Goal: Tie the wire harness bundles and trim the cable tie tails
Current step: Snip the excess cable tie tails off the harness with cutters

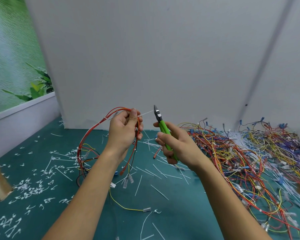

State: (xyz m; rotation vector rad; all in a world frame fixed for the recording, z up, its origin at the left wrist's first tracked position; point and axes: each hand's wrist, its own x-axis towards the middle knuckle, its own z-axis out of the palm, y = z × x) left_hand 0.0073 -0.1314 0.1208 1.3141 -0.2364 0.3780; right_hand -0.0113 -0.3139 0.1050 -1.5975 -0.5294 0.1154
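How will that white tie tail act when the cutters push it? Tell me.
Probably springy: the tie tail juts out nearly straight, unsupported, from the left hand. Likely light, being so thin. It may flex away from the cutters rather than resist.

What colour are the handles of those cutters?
Bright green. The head view shows the cutter handles held in the right hand.

Cutters (162,125) beside tie tail (145,113) (uncut)
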